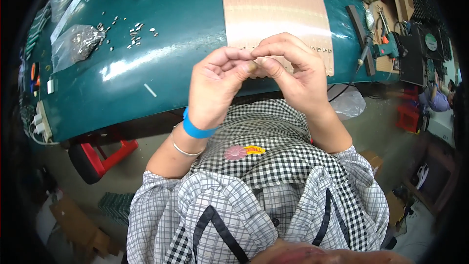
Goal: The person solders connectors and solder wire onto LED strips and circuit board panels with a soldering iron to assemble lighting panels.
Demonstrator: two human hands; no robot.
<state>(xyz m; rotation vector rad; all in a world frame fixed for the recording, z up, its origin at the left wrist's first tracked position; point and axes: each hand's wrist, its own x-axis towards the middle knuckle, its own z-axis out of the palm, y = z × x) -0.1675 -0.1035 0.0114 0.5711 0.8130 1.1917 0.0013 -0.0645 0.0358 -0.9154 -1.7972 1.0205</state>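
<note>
My left hand and my right hand meet fingertip to fingertip over the near edge of a pinkish-tan board. Thumb and forefinger of each are pinched together; whatever sits between them is too small or too hidden to name. Along the board's near edge runs a row of small holes or metal bits, partly covered by my fingers. Several small metal pieces lie loose on the green table to the left. Beside them rests a clear plastic bag with more small metal pieces in it.
A white strip lies near the table's front edge. At the right are a soldering iron, a dark bar and a green power tool. A power strip hangs at the left edge; a red stool stands below.
</note>
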